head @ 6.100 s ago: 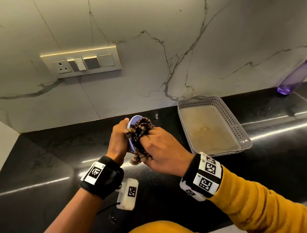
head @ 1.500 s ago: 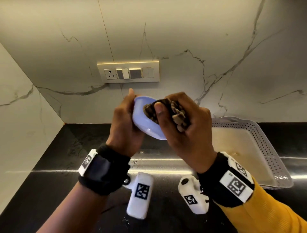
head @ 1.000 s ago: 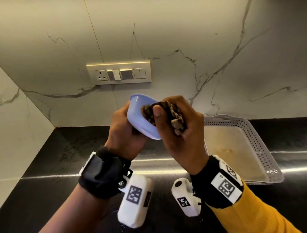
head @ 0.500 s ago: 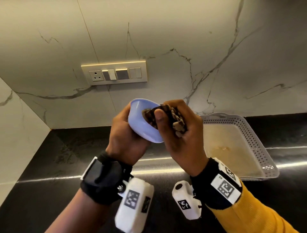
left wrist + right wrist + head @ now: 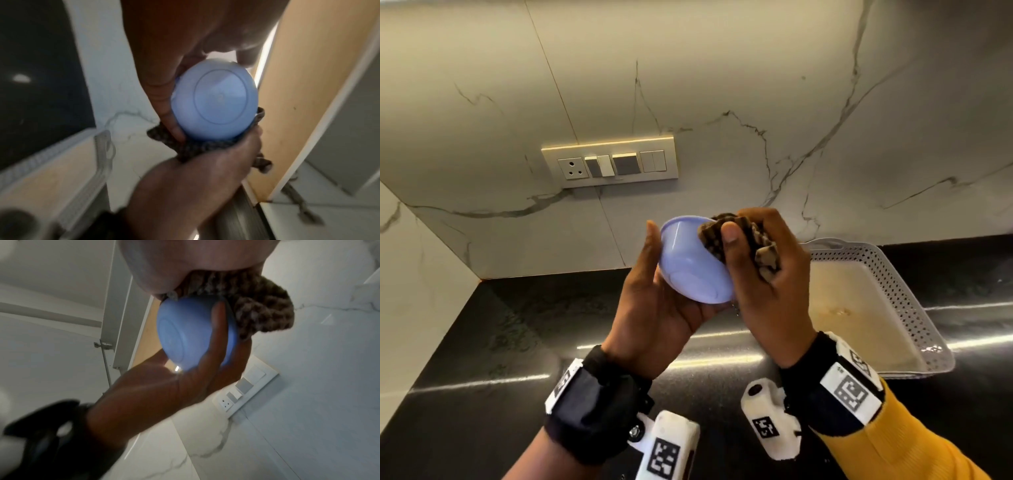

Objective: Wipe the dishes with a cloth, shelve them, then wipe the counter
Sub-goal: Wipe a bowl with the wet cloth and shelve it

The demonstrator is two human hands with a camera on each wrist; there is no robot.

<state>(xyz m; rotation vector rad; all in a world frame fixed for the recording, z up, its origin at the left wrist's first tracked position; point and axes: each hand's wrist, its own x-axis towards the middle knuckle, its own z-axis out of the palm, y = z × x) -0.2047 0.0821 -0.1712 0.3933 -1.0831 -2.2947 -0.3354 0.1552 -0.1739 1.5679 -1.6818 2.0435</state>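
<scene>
— Where is our little blue bowl (image 5: 693,263)?

— We hold it up in the air, above the black desk (image 5: 482,342) and in front of the marble wall (image 5: 722,85). It is tipped, so its round bottom faces us and its open mouth points up toward the wall.

— What holds it?

— Our left hand (image 5: 654,308) cups it from below. The thumb lies up along the left side, and the other fingers (image 5: 213,337) curl round the far side.

— And our right hand (image 5: 767,281)?

— It is closed tight on the brown checked cloth (image 5: 743,240). It pushes the bunched cloth into the bowl's mouth, and the thumb rests over the rim.

— So the two hands are close together?

— Yes, both on the bowl, one on each side.

— What else is near?

— A white plastic basket (image 5: 914,308) with little holes sits on the desk to our right. A switch plate (image 5: 609,164) with a socket is on the wall above.
</scene>
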